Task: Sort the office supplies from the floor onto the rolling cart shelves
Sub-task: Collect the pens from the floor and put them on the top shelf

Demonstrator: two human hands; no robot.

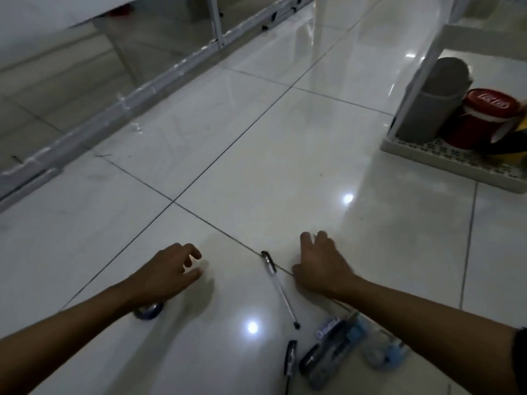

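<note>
A clear pen (281,289) with a black cap lies on the white tiled floor between my hands. My left hand (168,273) hovers over the floor with loosely curled fingers and holds nothing; a tape roll (149,310) shows partly under its wrist. My right hand (320,265) rests on the floor just right of the pen, fingers spread, nothing in it. Nearer to me lie a black pen (291,357), a dark marker (328,347) and a clear-blue stapler-like item (379,352). The white rolling cart (456,163) stands at the far right.
The cart's bottom shelf holds a grey bin (433,106), a red tin (482,118) and a yellow-black roll (510,138). A white metal rail (137,98) and desk legs run along the left. Glossy floor tiles lie between me and the cart.
</note>
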